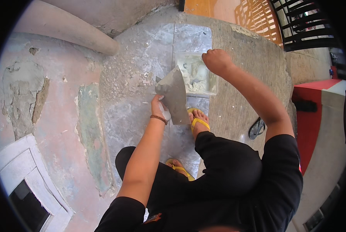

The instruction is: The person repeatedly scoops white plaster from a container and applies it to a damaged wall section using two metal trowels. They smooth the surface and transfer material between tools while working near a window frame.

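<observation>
Left grip (160,107) clamped on grey plate (177,98) partly hiding tub (213,83); right grip (218,62) fisted, contents unclear; rubble (124,77) alongside

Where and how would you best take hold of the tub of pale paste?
I'd grip the right rim of the tub from the right and above, near the right hand. It stands open side up with that wall mostly exposed, while the metal blade in the left hand overlaps its left side in view. Keeping it level would probably contain the paste.

Peeling pink wall (63,116); grey marbled floor tiles (122,120); white frame (16,162).
</observation>
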Demonstrator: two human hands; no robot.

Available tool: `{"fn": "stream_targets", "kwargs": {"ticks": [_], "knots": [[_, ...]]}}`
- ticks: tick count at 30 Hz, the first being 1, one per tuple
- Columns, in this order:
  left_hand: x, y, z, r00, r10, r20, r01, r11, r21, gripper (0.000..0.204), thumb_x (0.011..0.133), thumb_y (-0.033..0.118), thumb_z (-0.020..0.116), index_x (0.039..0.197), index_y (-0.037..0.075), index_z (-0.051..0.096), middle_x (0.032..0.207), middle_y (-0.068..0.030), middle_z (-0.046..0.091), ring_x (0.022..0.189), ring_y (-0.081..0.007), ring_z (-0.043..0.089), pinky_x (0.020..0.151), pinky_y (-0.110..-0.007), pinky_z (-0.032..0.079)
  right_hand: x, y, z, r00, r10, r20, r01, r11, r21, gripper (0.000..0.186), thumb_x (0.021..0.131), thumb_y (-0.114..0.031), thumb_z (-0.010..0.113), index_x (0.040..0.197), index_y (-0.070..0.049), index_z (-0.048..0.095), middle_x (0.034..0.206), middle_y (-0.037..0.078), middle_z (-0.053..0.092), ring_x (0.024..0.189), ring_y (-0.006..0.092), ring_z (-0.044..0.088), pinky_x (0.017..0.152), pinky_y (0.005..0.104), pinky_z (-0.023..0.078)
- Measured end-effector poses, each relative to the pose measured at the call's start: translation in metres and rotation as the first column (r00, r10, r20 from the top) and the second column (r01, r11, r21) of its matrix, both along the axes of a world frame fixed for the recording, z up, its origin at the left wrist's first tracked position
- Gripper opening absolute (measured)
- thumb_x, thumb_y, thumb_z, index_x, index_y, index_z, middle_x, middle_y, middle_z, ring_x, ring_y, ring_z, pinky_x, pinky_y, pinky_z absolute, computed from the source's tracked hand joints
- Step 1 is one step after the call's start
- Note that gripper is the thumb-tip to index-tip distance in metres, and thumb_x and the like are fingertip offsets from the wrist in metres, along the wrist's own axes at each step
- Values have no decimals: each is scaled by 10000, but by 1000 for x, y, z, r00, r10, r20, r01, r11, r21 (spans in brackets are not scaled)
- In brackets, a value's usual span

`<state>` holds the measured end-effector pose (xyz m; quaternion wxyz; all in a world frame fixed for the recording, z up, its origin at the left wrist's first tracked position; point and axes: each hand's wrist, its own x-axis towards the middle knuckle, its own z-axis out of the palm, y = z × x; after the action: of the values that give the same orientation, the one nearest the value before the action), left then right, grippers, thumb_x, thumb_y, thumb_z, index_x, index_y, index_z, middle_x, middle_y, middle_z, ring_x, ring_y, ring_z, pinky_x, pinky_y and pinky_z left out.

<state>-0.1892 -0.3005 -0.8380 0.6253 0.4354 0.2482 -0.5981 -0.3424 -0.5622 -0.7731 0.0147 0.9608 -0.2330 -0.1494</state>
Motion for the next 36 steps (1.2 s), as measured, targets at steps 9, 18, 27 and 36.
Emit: {"fn": "stream_targets", "kwargs": {"ticks": [9,18,27,36], "knots": [[-2,0,-10,998,56,-3,-55,997,54,176,787,273,592,839,105,577,885,-73,626,853,-280,642,806,-449,537,4,22,-10,997,-31,76,17,984,177,110,803,-108,630,870,-37,681,860,163,700,835,333,697,732,425,562],[5,6,-30,1000,15,-26,-13,996,88,184,795,277,588,821,95,574,904,-92,646,872,-296,644,818,-455,534,-12,24,-36,966,-258,3,229,863,451,246,757,-127,642,986,-75,715,912,167,713,880,352,683,773,441,541],[8,9,-38,1000,-6,-12,7,998,55,282,812,268,574,1034,96,604,998,-89,644,935,-308,635,854,-478,523,-21,41,-66,894,-448,25,315,665,677,374,746,-171,733,1104,-61,723,1021,178,717,950,328,676,845,384,530],[22,15,-53,999,-40,7,40,998,51,314,814,255,583,1069,72,602,1024,-108,646,959,-311,632,879,-471,522,-48,48,-72,584,-804,-112,286,75,955,391,766,-61,737,1155,-28,710,1116,136,707,1052,244,648,911,351,491]]}}
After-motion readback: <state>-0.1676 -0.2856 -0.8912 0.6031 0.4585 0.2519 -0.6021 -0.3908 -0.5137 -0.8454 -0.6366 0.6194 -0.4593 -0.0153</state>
